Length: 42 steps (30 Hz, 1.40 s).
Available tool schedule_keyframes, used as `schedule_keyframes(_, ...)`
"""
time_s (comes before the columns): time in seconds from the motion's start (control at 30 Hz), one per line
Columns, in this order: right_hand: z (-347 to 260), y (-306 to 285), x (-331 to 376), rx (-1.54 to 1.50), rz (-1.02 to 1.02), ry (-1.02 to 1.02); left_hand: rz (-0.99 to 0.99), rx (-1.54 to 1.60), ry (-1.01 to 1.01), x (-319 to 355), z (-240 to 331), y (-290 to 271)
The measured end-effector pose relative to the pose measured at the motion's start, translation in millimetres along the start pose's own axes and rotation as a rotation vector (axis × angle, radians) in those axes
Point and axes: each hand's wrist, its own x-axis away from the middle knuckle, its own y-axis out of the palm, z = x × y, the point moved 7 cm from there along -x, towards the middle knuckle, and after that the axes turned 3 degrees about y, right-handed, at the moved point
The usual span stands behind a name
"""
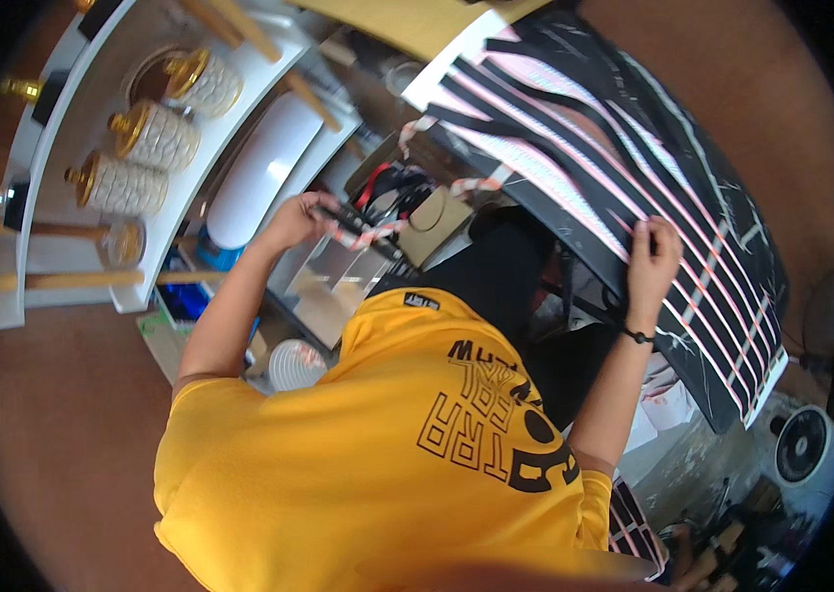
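My left hand is raised left of my body, its fingers closed on a thin curled strip with a dark part and a pink-and-white part that hangs off to the right. My right hand rests on a large sheet of black strips, its fingertips bent down and slightly apart on it. Pink and white backing shows between the long strips. Under the sheet lies a black marble-patterned tabletop. Another pink-and-white strip dangles near the table's edge.
White shelves at the left hold several ribbed jars with gold lids. Between them and the table stands a box of cluttered items. A fan is at the lower right, and a round ribbed white object sits below my left arm.
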Motion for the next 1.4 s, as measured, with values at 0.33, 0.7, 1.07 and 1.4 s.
schedule_keyframes(0.33,17,14,-8,-0.024,-0.091,0.039,0.370,-0.745,-0.849,168,-321,-19)
schedule_keyframes(0.7,34,15,-5,-0.067,-0.134,0.138,0.400,-0.396,-1.328,286,-441,10)
schedule_keyframes(1.07,36,16,-5,-0.123,-0.124,0.183,0.229,-0.148,-1.478,292,-492,35)
schedule_keyframes(1.4,28,14,-5,-0.090,-0.105,0.146,0.509,-0.098,-1.441,299,-469,29)
